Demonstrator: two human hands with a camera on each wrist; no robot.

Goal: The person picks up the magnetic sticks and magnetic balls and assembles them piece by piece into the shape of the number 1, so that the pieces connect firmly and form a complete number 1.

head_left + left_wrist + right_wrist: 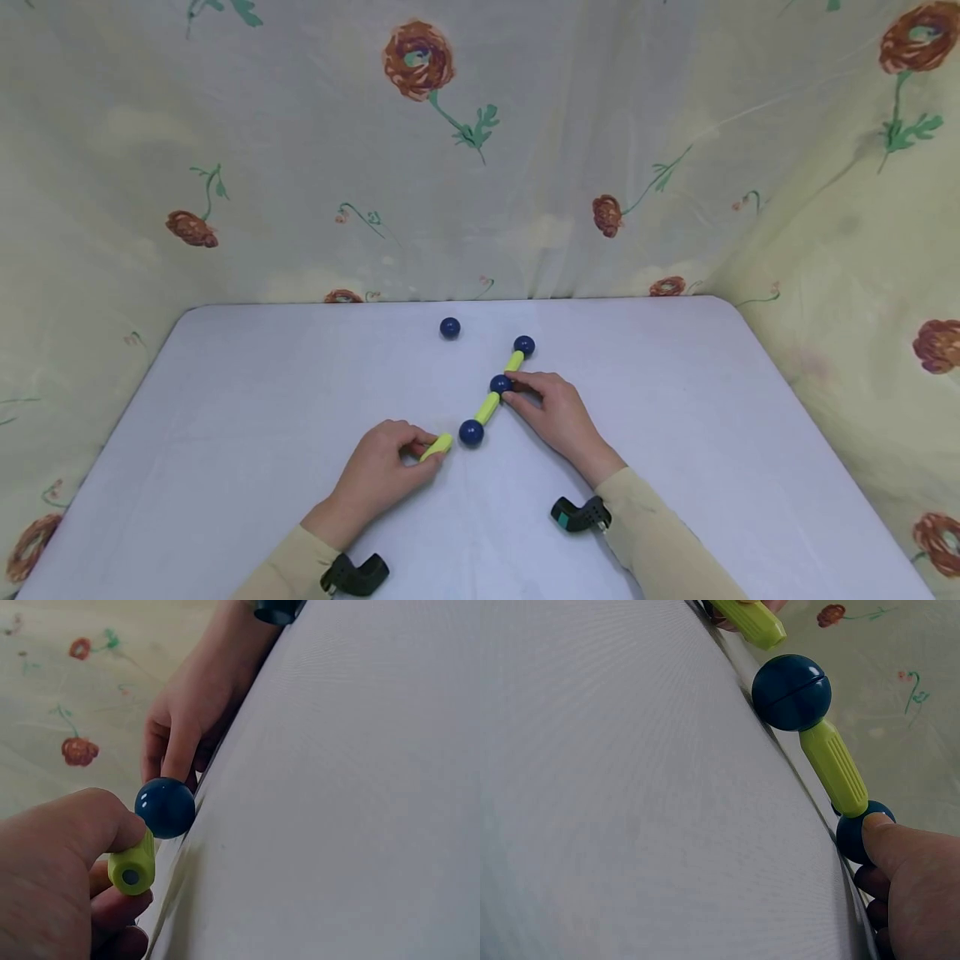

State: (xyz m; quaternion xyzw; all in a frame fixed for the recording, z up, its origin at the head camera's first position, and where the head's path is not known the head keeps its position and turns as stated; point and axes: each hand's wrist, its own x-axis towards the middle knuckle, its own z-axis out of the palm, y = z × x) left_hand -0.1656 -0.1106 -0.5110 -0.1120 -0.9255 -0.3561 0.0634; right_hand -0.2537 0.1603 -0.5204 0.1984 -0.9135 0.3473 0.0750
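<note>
A chain of blue balls and yellow-green rods lies slanting across the white table. My right hand (553, 415) pinches its middle blue ball (500, 384) between thumb and fingers. One rod (513, 361) runs from there to the far ball (524, 345); another rod (834, 769) runs to the near ball (792, 692). In my left hand (390, 467) a loose yellow-green rod (437, 447) is pinched, its tip a small gap from the near ball. The left wrist view shows a grey disc in that rod's end (130, 877).
A single blue ball (450, 327) lies near the table's back edge, left of the chain. The white-covered table (247, 400) meets a flowered cloth (300, 150) hanging at the back and sides. Black wrist cameras (581, 514) sit at both sleeves.
</note>
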